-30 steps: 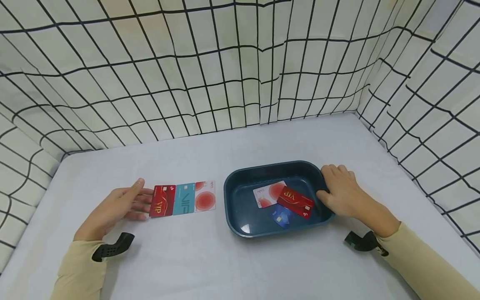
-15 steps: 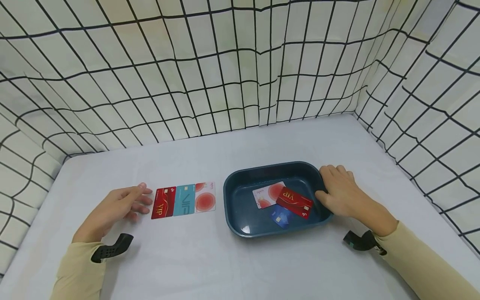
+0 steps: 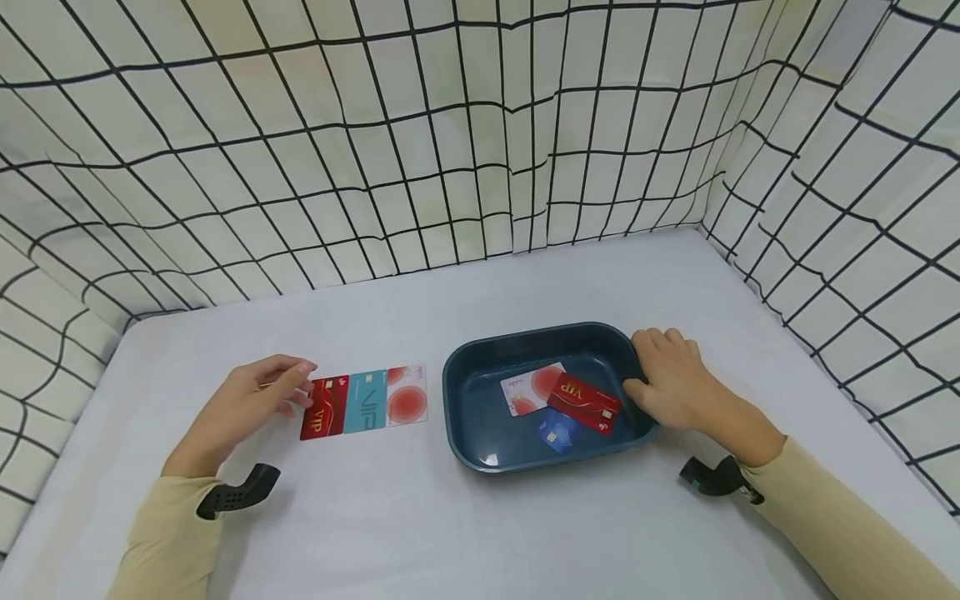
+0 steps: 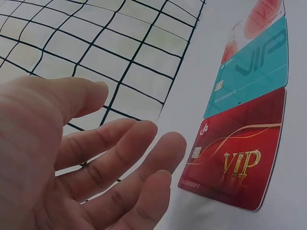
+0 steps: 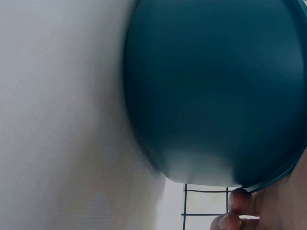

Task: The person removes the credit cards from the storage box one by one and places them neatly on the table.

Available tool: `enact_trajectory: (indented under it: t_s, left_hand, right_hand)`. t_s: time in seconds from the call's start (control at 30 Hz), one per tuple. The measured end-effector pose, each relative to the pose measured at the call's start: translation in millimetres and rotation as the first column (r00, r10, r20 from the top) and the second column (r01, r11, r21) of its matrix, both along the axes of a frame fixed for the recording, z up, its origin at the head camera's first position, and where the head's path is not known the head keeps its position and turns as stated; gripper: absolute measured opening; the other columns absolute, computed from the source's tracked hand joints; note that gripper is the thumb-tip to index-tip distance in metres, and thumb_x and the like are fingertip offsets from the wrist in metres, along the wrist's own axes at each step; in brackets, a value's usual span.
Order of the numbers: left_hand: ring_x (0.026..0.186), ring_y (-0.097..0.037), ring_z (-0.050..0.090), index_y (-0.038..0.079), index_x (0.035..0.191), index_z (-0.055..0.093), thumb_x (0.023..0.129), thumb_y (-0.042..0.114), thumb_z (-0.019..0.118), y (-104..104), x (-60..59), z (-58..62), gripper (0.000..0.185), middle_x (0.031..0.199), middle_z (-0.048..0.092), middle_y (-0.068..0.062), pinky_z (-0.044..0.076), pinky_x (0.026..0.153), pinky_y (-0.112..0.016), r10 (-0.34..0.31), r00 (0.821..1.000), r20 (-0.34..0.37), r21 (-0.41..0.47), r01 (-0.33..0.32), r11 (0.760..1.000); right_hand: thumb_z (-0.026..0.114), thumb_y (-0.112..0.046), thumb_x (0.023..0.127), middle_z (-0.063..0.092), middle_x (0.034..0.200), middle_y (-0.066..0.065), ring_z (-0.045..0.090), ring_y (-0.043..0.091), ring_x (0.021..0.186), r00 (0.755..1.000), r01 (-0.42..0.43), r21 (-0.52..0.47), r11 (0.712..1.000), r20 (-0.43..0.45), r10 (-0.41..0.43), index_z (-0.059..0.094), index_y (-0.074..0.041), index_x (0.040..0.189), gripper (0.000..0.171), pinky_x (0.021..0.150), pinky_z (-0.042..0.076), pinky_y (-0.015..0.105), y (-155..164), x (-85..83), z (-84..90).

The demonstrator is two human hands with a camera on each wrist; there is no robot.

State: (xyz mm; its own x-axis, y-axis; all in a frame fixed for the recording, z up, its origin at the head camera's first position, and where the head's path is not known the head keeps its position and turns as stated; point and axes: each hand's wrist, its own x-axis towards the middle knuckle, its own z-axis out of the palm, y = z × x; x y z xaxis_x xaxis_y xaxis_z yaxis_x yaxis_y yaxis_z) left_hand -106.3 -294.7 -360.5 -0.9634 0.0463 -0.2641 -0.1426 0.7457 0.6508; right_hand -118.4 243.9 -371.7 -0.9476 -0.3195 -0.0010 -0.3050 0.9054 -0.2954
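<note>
Three cards lie edge to edge in a row on the white table: a red VIP card [image 3: 326,410], a teal VIP card [image 3: 366,402] and a white card with red circles [image 3: 407,398]. My left hand [image 3: 251,404] is at the row's left end, its fingertips by the red card's upper left corner. In the left wrist view its fingers [image 4: 115,163] are loosely bent, with nothing between them and the thumb. My right hand [image 3: 675,379] grips the right end of a dark blue tray [image 3: 476,425], thumb inside the rim. The right wrist view shows the tray's outer wall [image 5: 211,96].
Inside the tray lie a white card with red circles [image 3: 525,393], another red VIP card [image 3: 588,406] overlapping it, and a blue card [image 3: 557,431] partly underneath. White walls with a black grid [image 3: 420,167] enclose the table's back and sides.
My left hand has drawn back from the red card's left edge, then turned and come up to its upper left corner. The right hand keeps its grip on the tray.
</note>
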Motion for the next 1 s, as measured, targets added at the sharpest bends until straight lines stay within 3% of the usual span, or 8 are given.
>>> enact_trajectory:
  t_s: [0.27,0.5,0.77,1.0]
  left_hand:
    - [0.098,-0.020,0.070,0.009,0.141,0.056,0.105,0.052,0.051,13.8,-2.7,-0.3,0.056,0.117,0.072,-0.016,0.055,0.081,-0.029,-0.035,0.999,-0.025,-0.028,0.034,0.999]
    - [0.091,-0.020,0.069,0.008,0.136,0.059,0.105,0.042,0.055,30.5,-1.8,6.9,0.046,0.108,0.075,-0.012,0.057,0.079,-0.029,-0.081,0.995,-0.059,-0.031,0.079,0.996]
    - [0.096,-0.021,0.067,0.012,0.130,0.064,0.106,0.041,0.054,52.2,-1.2,16.5,0.039,0.102,0.075,-0.007,0.053,0.079,-0.030,-0.156,0.982,-0.107,-0.110,0.144,0.984]
    - [0.094,-0.019,0.066,0.014,0.125,0.067,0.105,0.039,0.057,69.6,-3.3,23.5,0.033,0.102,0.075,-0.004,0.054,0.080,-0.032,-0.243,0.958,-0.155,-0.137,0.223,0.965]
  right_hand:
    - [0.059,-0.023,0.088,0.055,0.096,0.012,0.044,0.031,0.092,1.000,0.001,0.007,1.000,-0.003,-0.001,0.052,-0.003,0.105,0.027,0.073,0.029,0.039,0.7,-0.4,0.2]
    - [0.058,-0.023,0.087,0.054,0.093,0.011,0.043,0.030,0.091,1.000,-0.004,0.000,1.000,-0.018,0.004,0.052,-0.004,0.102,0.025,0.072,0.028,0.038,0.1,0.6,0.4]
    - [0.058,-0.022,0.087,0.055,0.093,0.011,0.043,0.029,0.091,1.000,0.000,0.001,1.000,-0.025,0.000,0.052,-0.004,0.103,0.024,0.071,0.027,0.038,-0.9,2.3,1.1]
    - [0.057,-0.023,0.088,0.053,0.092,0.009,0.042,0.029,0.089,1.000,-0.006,0.022,1.000,-0.029,0.006,0.052,-0.005,0.102,0.024,0.071,0.026,0.038,0.8,1.6,0.7]
